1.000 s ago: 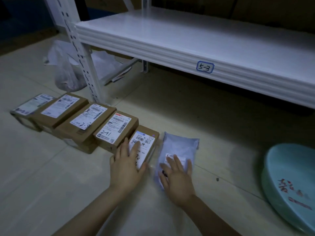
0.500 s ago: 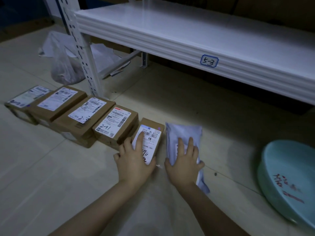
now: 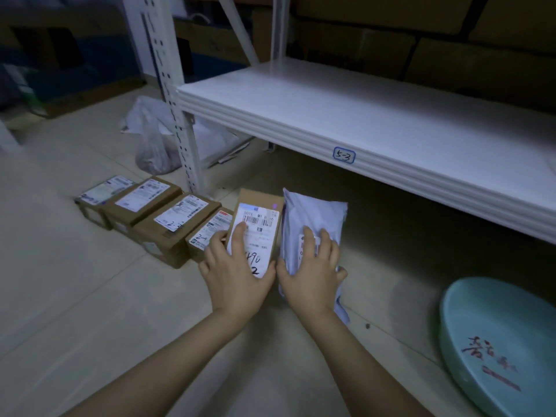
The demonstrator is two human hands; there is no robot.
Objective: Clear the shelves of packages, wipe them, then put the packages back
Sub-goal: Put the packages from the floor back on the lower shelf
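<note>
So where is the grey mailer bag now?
Head view, centre: the mailer bag is in the right hand, right of the small box in the left hand.

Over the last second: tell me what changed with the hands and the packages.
Both hands went from lying flat on their packages to gripping them. The left hand now holds the small box, raised so it overlaps the end of the row of four boxes. The right hand holds the grey mailer, lifted too, its lower end hanging. That row and the teal basin stayed put.
</note>
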